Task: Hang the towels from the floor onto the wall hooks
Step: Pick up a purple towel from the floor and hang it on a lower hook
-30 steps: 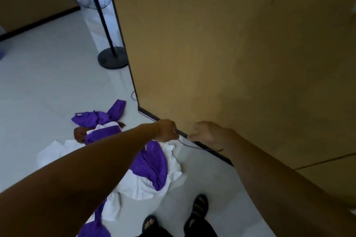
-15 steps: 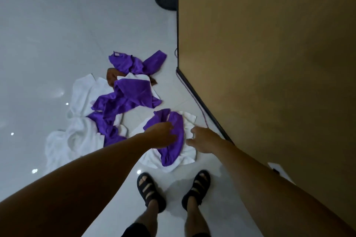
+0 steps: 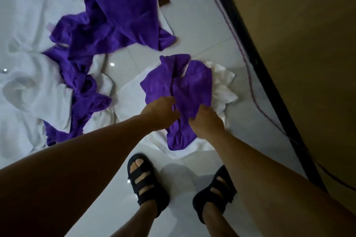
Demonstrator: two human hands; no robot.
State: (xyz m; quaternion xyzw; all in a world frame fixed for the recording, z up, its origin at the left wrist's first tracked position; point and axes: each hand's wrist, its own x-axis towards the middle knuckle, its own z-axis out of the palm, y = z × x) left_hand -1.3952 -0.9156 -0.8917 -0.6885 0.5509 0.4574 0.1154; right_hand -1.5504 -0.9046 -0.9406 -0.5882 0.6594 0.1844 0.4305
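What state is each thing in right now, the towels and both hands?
nearest purple towel, bunched on the floor
white towel beneath it, crumpled on the floor
left hand, gripping the nearest purple towel
right hand, gripping the nearest purple towel
other purple towels, crumpled on the floor

Floor [image 3: 196, 31]: glossy white tiles, faint grout lines, small light glints.
Wall [image 3: 298, 44]: plain tan, right side.
Skirting [image 3: 251, 56]: black strip at wall foot.
Cable [image 3: 251, 82]: thin, dark, beside skirting.
Light: dim.
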